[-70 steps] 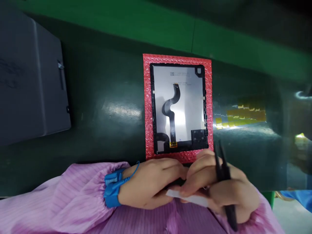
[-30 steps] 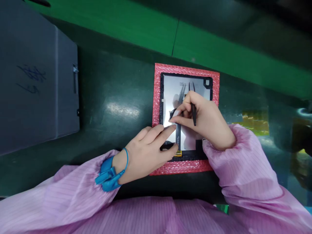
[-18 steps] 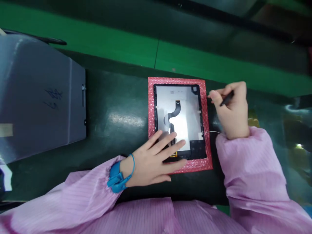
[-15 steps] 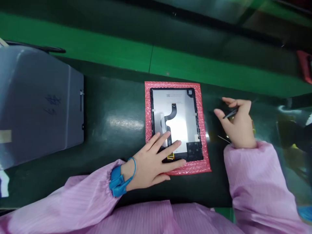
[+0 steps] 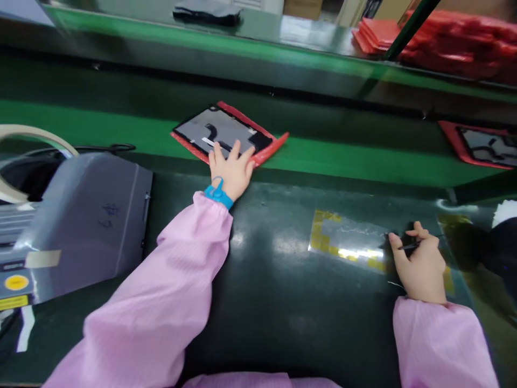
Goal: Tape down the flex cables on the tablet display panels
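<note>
Red wrap and panel have moved from centre to upper centre, apparently set aside, left hand splayed over them, right hand clamped on tweezers, lower right.

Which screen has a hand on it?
The left screen, with the left hand on it. The right screen, at the picture's right edge, has no hand touching it.

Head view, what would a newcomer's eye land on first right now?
Probably the panel on red wrap, upper middle, with the left hand spread over its near edge and a bright blue wristband on that wrist. Next, likely the red stack on the shelf at upper right. Lower right, the right hand holds a thin dark tool beside yellow tape pieces.
</note>
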Motion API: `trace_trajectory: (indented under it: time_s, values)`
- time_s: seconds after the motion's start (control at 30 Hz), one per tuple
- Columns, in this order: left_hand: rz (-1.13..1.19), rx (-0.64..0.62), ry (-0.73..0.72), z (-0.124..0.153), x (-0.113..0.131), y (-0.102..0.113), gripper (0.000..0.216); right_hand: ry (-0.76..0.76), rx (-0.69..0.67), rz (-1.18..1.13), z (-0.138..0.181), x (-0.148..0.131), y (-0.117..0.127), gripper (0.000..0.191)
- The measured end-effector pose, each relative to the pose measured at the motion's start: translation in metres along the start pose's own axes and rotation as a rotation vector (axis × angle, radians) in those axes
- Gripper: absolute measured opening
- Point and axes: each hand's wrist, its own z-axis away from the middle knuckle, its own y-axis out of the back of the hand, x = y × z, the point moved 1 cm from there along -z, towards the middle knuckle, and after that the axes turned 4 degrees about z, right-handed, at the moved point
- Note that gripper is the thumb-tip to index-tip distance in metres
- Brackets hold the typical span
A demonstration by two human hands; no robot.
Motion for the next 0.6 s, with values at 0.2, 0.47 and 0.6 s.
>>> trace_trajectory:
  time_s: [0.2, 0.47, 0.6]
  values:
    - [-0.020, 0.069, 0.062, -0.035, 0.015, -0.002, 0.066, 0.005, -0.006, 0.010, 0.003, -0.027, -0.010, 0.040]
    - [0.043, -0.256, -0.629, 0.081, 0.085, -0.029, 0.062, 0.229, -0.103, -0.263, -0.008, -0.108, -0.030, 0.026]
    - [-0.013, -0.332, -0.799, 0.107, 0.082, -0.033, 0.053, 0.187, -0.194, -0.802, -0.010, -0.109, -0.019, 0.032]
